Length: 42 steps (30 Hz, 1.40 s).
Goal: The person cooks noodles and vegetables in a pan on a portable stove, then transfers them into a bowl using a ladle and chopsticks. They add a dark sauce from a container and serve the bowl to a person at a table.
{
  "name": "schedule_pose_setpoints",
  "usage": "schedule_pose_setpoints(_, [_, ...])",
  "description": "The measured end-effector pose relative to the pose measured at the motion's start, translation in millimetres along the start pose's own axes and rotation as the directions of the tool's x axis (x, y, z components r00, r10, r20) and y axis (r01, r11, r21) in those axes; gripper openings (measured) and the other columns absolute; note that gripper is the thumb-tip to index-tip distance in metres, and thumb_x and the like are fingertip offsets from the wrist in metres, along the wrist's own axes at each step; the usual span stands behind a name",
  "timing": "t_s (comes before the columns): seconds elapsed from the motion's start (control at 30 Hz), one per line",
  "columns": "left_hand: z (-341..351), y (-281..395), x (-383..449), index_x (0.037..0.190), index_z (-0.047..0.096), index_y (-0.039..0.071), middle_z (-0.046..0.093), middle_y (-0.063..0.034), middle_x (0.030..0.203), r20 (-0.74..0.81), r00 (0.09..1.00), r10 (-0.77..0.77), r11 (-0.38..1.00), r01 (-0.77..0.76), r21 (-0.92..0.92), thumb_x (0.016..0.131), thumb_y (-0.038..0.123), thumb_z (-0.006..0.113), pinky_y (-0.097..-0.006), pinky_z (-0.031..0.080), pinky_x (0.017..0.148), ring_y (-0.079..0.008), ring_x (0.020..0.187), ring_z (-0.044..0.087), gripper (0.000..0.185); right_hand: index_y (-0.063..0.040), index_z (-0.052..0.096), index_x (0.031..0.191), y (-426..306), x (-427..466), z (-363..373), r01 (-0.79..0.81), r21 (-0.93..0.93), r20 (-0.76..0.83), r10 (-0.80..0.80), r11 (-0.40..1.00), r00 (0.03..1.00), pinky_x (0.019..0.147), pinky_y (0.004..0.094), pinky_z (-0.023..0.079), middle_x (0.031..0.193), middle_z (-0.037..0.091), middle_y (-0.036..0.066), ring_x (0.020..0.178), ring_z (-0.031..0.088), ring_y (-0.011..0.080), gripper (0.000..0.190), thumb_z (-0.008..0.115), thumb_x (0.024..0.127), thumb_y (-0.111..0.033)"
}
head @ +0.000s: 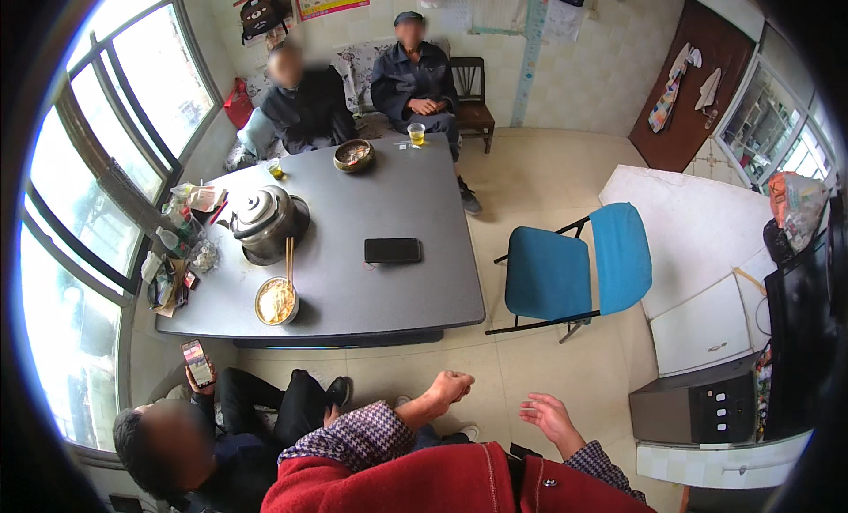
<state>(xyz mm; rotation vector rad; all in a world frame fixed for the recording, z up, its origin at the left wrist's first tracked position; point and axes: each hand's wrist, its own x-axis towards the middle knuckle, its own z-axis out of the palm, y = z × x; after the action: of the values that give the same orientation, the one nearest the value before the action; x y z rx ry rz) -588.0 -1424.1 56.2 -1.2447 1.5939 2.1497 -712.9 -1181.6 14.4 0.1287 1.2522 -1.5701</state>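
Observation:
My left hand (452,388) is raised over the tiled floor in front of the table, its fingers curled; whether it holds something small cannot be told. My right hand (548,417) is held out to its right, empty, with the fingers apart. Both hands are clear of the dark grey table (371,301). On the table lies a black phone (392,250). A bowl of noodles (277,301) stands near the front edge with wooden chopsticks (289,258) across it. Behind the bowl stands a metal kettle (265,215). A round bowl (354,156) and plastic cups of yellow liquid (416,134) stand farther back.
A blue folding chair (550,272) stands right of the table. Two people sit behind the table; another person (232,457) sits at the lower left, holding a phone (197,363). Bottles and bags (179,241) crowd the table's left side. A white cabinet (702,308) stands at the right.

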Motion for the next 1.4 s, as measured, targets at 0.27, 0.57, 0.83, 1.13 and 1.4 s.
schedule_pose_setpoints(0.27, [29.5, -8.7, -18.5, 0.051, 0.037, 0.011, 0.035, 0.0035, 0.047, -0.102, 0.995, 0.013, 0.991, -0.026, -0.130, 0.071, 0.004, 0.055, -0.0249, 0.018, 0.035, -0.0069, 0.037, 0.026, 0.028, 0.004, 0.044, 0.112, -2.4, -5.5, 13.1, -0.022, -0.034, 0.079, 0.024, 0.999, 0.997, 0.076, 0.0372, 0.051, 0.100, 0.056, 0.021, 0.087, 0.060, 0.0301, 0.026, 0.043, 0.087, -0.003])
schedule_pose_setpoints(0.57, [29.0, -16.7, -29.2, 0.055, 0.037, 0.012, 0.033, 0.0035, 0.048, -0.130, 0.989, -0.076, 0.973, 0.045, -0.225, 0.074, 0.005, 0.056, -0.0252, 0.018, 0.035, -0.0080, 0.037, 0.025, 0.028, 0.004, 0.044, 0.113, 2.1, -17.8, 13.7, -0.077, 0.006, 0.028, 0.077, 0.997, 0.997, 0.076, 0.0359, 0.051, 0.098, 0.058, 0.019, 0.085, 0.061, 0.0277, 0.028, 0.044, 0.086, -0.005])
schedule_pose_setpoints(0.83, [119.2, 11.6, -11.9, 0.093, 0.047, 0.007, 0.047, -0.0016, 0.065, 0.171, 0.951, 0.256, 0.963, -0.236, -0.129, 0.091, 0.026, 0.046, -0.0228, 0.033, 0.044, -0.0095, 0.052, 0.042, 0.019, -0.003, 0.051, 0.106, -21.9, 2.8, 8.5, -0.014, 0.361, 0.142, -0.040, 0.932, 0.989, 0.073, 0.0361, 0.049, 0.096, 0.060, 0.010, 0.081, 0.060, 0.0228, 0.025, 0.045, 0.089, -0.020])
schedule_pose_setpoints(1.13, [137.9, 35.9, -19.4, 0.139, -0.007, 0.028, 0.008, -0.0169, 0.144, 0.697, 0.707, 0.120, 0.963, 0.087, -0.254, 0.081, 0.068, 0.030, -0.0483, 0.025, 0.101, -0.0314, 0.129, 0.021, 0.081, -0.011, 0.045, 0.116, -43.1, -49.1, 8.3, 0.054, 0.369, 0.151, -0.117, 0.928, 0.981, 0.093, 0.0453, 0.035, 0.121, 0.045, 0.008, 0.110, 0.044, 0.0244, 0.055, 0.030, 0.088, -0.056])
schedule_pose_setpoints(1.4, [137.2, 24.5, -48.9, 0.138, -0.014, 0.022, 0.005, -0.0155, 0.145, 0.804, 0.594, 0.037, 0.997, 0.035, -0.073, 0.079, 0.073, 0.019, -0.0487, 0.019, 0.103, -0.0314, 0.131, 0.017, 0.085, -0.011, 0.047, 0.112, -2.0, -58.4, 17.0, 0.081, 0.446, 0.081, -0.130, 0.891, 0.988, 0.094, 0.0460, 0.033, 0.118, 0.048, 0.007, 0.112, 0.043, 0.0215, 0.048, 0.037, 0.088, -0.051])
